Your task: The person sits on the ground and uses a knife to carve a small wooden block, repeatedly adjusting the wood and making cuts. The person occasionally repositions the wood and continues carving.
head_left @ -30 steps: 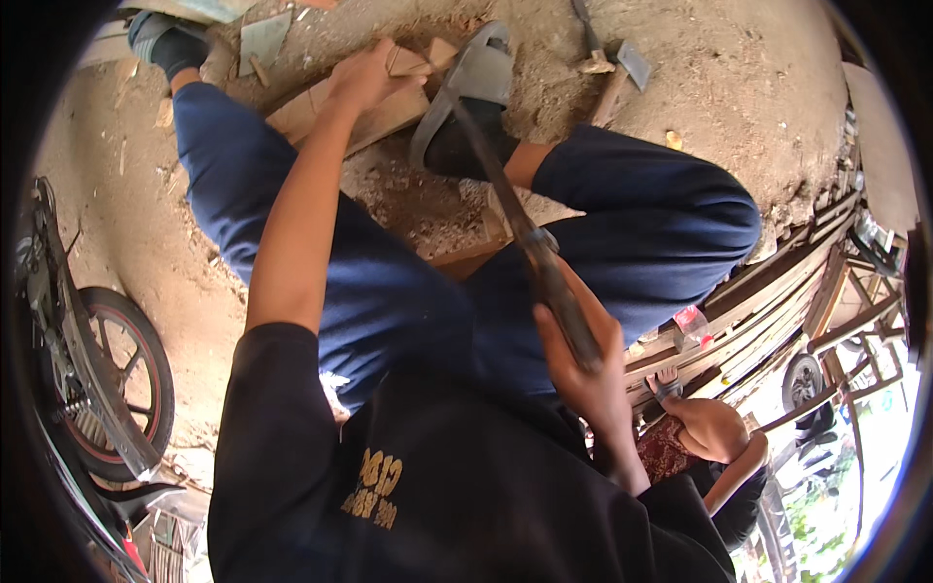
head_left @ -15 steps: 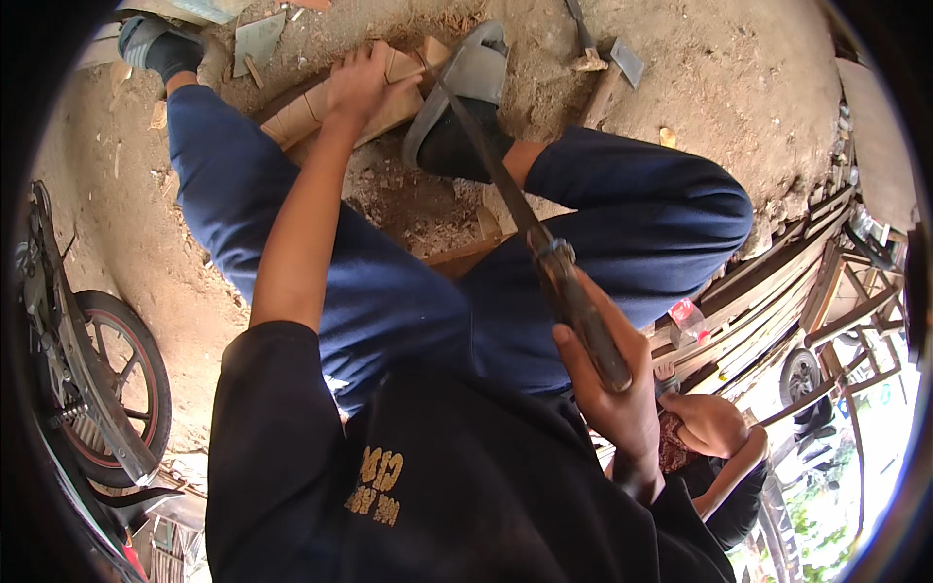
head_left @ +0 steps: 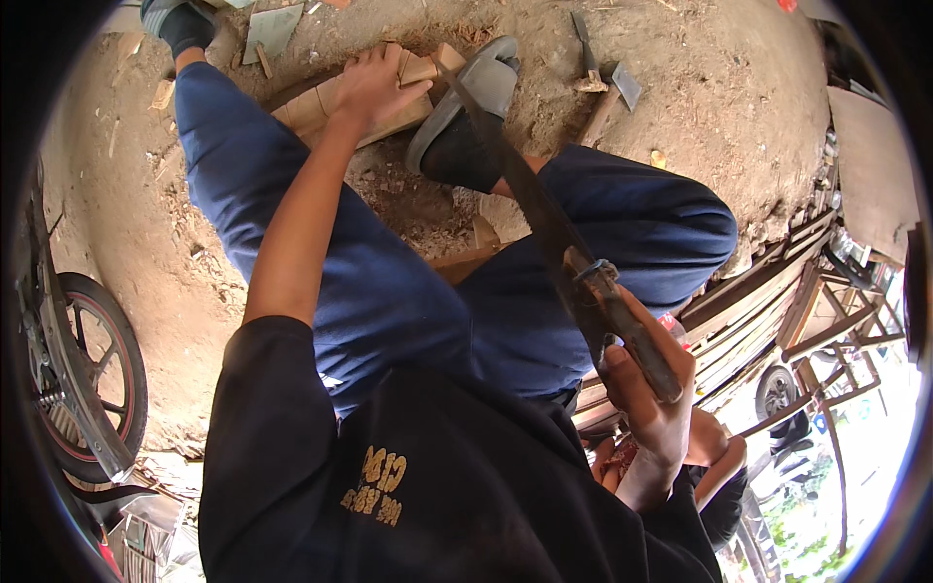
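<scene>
My left hand (head_left: 374,92) grips a cut wooden block (head_left: 316,112) on the ground between my feet, its fingers bent over the top. My right hand (head_left: 651,389) is closed round the dark wooden handle of a long saw (head_left: 515,175), whose blade runs up to the small light end piece (head_left: 432,63) of the wood, beside my left fingers. My grey-sandalled right foot (head_left: 428,146) lies right beside the wood. Where exactly the blade meets the wood is hard to make out.
Tools (head_left: 627,87) and wood scraps lie on the dirt ground (head_left: 739,107) ahead. A motorbike wheel (head_left: 97,369) stands at left. Stacked planks (head_left: 739,311), a metal frame (head_left: 841,321) and another wheel (head_left: 777,403) are at right. Another person (head_left: 714,437) sits behind my right arm.
My right hand and the saw have moved back toward me and to the right over the past second. My left hand stays on the wood, shifting only slightly.
</scene>
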`<state>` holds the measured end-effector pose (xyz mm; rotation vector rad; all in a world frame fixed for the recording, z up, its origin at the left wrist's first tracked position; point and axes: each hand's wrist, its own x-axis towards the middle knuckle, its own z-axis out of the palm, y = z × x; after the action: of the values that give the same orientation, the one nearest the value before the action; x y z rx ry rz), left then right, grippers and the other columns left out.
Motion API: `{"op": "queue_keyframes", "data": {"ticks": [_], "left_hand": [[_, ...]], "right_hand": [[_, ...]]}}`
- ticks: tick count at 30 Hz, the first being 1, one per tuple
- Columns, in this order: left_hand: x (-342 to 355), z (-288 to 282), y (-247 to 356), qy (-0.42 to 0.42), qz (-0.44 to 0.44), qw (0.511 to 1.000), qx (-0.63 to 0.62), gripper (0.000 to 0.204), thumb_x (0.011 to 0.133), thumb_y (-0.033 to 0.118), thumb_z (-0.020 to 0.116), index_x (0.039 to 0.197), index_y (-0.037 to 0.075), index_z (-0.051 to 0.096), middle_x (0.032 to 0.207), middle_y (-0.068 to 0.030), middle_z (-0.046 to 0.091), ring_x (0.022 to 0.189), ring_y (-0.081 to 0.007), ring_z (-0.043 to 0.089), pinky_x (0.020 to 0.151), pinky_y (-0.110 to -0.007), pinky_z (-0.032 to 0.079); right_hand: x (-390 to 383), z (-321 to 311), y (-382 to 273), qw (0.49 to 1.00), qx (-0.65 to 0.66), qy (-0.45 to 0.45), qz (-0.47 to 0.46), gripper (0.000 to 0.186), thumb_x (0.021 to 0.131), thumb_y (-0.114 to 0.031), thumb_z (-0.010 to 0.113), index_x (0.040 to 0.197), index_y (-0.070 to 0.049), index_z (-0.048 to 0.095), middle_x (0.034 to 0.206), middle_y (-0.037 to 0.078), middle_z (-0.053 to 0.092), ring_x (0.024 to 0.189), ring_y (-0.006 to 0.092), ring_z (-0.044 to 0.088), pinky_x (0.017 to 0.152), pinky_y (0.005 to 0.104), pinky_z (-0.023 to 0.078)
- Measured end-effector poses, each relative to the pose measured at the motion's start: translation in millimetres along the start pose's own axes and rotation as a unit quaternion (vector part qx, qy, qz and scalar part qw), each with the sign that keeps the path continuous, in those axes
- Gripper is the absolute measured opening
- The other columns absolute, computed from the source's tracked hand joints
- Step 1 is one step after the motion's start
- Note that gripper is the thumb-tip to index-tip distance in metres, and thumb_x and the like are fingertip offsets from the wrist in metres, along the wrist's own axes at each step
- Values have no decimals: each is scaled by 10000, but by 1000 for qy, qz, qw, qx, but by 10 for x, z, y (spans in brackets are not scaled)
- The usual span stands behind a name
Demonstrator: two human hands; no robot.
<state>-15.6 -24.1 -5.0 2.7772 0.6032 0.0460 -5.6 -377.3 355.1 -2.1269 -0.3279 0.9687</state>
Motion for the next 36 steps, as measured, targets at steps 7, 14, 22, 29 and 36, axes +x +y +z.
{"op": "queue_keyframes", "data": {"ticks": [7,14,22,29,36], "left_hand": [[56,89,-152,-22,-34,997,-72,541,1001,510,430,1164,15,577,1094,-233,664,1088,-401,609,947,-513,459],[180,-134,-75,-57,-125,983,-120,652,1058,410,296,730,-5,678,770,-248,667,786,-436,659,797,-524,528],[141,-53,-32,-75,-122,985,-95,632,1052,364,307,735,-25,691,810,-280,674,771,-445,665,786,-514,546],[136,-54,-9,-61,-119,986,-96,616,1048,362,306,755,-17,693,818,-254,685,777,-445,665,794,-525,540],[156,-32,-64,-73,-136,982,-105,596,1046,379,297,838,-3,703,930,-257,691,898,-448,657,873,-530,512]], "right_hand": [[222,78,-95,1000,-13,-6,25,460,935,-36,643,1366,84,534,1099,145,711,947,127,636,848,238,483],[311,90,-214,998,-61,-21,13,473,931,-27,595,1382,92,515,1114,172,708,951,154,649,866,253,482],[416,164,-319,990,-94,-37,100,534,940,-119,594,1427,69,485,1007,130,672,789,109,574,707,252,443],[197,131,-469,994,-80,-28,75,615,887,-236,590,1395,100,503,1091,184,686,940,183,654,846,284,505],[-73,207,-254,989,-47,-9,141,528,909,-118,593,1399,65,519,1066,138,689,728,90,584,666,225,454]]}}
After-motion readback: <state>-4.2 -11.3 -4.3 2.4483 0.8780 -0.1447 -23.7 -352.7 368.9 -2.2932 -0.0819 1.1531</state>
